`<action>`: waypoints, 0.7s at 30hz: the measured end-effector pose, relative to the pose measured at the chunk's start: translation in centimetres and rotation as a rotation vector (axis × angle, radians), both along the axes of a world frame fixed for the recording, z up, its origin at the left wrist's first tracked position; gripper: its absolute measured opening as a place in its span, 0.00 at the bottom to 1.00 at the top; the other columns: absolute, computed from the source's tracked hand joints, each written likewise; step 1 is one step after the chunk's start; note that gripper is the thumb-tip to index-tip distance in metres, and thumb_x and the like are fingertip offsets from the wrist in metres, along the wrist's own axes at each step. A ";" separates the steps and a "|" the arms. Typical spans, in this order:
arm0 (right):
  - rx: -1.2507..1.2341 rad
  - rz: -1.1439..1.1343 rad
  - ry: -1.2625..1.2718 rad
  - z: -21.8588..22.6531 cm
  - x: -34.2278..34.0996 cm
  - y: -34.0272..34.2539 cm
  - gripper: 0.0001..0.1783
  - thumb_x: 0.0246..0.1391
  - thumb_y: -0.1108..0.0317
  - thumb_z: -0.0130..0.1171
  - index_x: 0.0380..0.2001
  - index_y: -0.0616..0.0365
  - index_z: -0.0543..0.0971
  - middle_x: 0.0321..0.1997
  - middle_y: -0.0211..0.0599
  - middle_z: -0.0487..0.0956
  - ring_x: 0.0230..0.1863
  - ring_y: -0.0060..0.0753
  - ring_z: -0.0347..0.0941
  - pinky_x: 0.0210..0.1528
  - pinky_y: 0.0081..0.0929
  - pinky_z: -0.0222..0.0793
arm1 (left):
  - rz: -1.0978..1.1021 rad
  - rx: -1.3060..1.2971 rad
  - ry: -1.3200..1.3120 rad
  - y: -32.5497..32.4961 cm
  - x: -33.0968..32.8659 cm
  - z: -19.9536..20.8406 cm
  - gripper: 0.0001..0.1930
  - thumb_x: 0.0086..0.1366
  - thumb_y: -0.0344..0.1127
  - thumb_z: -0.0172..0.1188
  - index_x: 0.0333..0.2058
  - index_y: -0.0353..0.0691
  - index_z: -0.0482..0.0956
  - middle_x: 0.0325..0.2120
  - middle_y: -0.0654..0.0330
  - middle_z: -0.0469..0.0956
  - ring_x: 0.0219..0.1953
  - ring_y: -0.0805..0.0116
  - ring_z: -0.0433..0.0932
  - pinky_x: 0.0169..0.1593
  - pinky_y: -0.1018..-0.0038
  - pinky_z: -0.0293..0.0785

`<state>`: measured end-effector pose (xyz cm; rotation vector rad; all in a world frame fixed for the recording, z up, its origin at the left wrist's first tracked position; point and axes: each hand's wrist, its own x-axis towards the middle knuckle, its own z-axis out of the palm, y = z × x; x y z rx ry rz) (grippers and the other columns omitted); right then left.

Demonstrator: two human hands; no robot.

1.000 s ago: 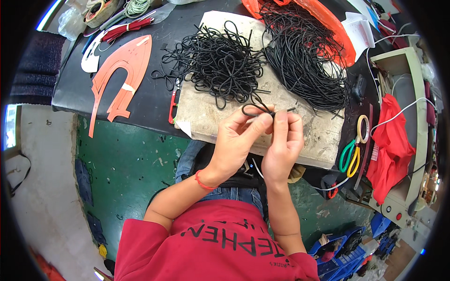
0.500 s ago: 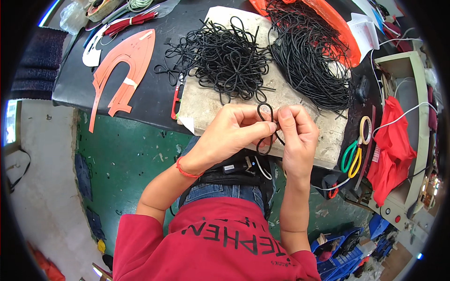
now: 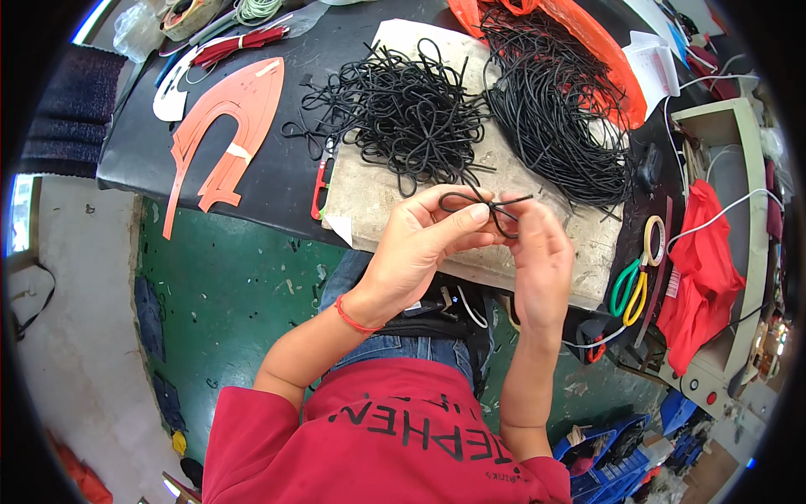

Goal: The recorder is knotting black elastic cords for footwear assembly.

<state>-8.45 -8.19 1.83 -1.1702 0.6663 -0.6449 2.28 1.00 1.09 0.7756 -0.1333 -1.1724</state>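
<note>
A thin black cord (image 3: 458,196) is bent into loops that cross at the fingertips of my left hand (image 3: 428,235). Thumb and forefinger there pinch the crossing. My right hand (image 3: 541,260) is closed at the cord's right side, fingers curled by the short end and a lower loop; its exact hold is partly hidden. Just beyond my hands lies a tangled pile of looped black cords (image 3: 411,118). Farther right spreads a bundle of straighter black cords (image 3: 558,109), partly inside an orange-red plastic bag (image 3: 617,71). Beneath both sits a worn, pale board (image 3: 369,210).
Orange pattern pieces (image 3: 189,126) lie on the black tabletop (image 3: 294,181) at left, near a red-handled tool (image 3: 319,189). Scissors with green and yellow handles (image 3: 635,294) and a tape roll (image 3: 654,239) are at right, beside red cloth (image 3: 701,277). Blue crates (image 3: 617,470) stand below.
The upright figure-eight of cord has turned sideways, with loops now spreading left and downward from the pinch. My right fingers have shifted slightly and a short cord end points right.
</note>
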 end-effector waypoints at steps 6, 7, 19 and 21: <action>-0.143 0.002 0.067 -0.1 -0.5 -0.1 0.05 0.53 0.72 0.56 0.31 0.63 0.75 0.30 0.26 0.74 0.30 0.12 0.66 0.33 0.12 0.62 | -0.114 0.112 -0.221 0.5 0.2 0.1 0.09 0.60 0.31 0.56 0.36 0.32 0.74 0.29 0.57 0.77 0.31 0.73 0.77 0.36 0.79 0.75; -0.136 0.017 0.066 0.1 -0.5 -0.2 0.05 0.53 0.72 0.56 0.31 0.63 0.75 0.29 0.26 0.74 0.30 0.12 0.66 0.33 0.11 0.62 | -0.149 0.126 -0.256 0.5 0.4 0.3 0.09 0.60 0.31 0.56 0.36 0.32 0.74 0.28 0.58 0.77 0.30 0.74 0.77 0.36 0.79 0.75; -0.374 -0.115 0.105 -1.3 0.0 -0.1 0.08 0.49 0.72 0.60 0.23 0.60 0.71 0.23 0.24 0.67 0.24 0.13 0.59 0.26 0.14 0.56 | -0.151 0.160 -0.723 0.2 -0.3 0.5 0.09 0.58 0.29 0.58 0.36 0.32 0.75 0.24 0.63 0.75 0.26 0.80 0.72 0.30 0.81 0.70; -0.411 -0.101 0.115 -1.3 0.0 -0.2 0.09 0.49 0.72 0.60 0.23 0.60 0.71 0.22 0.24 0.66 0.24 0.14 0.58 0.25 0.14 0.56 | -0.119 0.128 -0.981 0.3 0.0 0.5 0.06 0.55 0.26 0.59 0.33 0.33 0.75 0.23 0.62 0.74 0.26 0.76 0.73 0.29 0.79 0.68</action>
